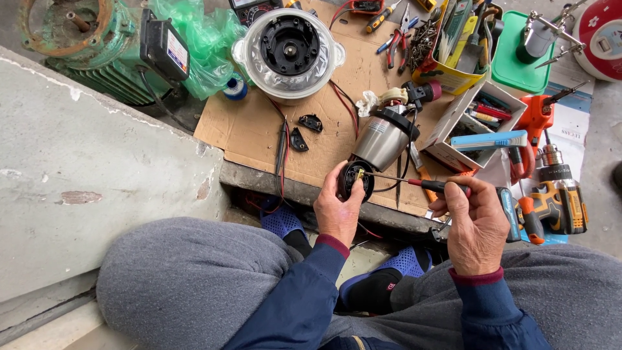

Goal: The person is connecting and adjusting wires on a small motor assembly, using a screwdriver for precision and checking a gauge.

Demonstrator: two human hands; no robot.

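My one head camera looks steeply down, close over my knees, onto the cardboard sheet (pixel 259 129) ahead.

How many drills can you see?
2. One orange and black drill lies at the right, beside the right hand. A red drill lies just above it. Others may hide among the tools.

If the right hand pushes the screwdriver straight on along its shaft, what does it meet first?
The right hand aims the red-handled screwdriver leftward; its tip already seems to reach the round black motor end cap that the left hand steadies, though depth is unclear.
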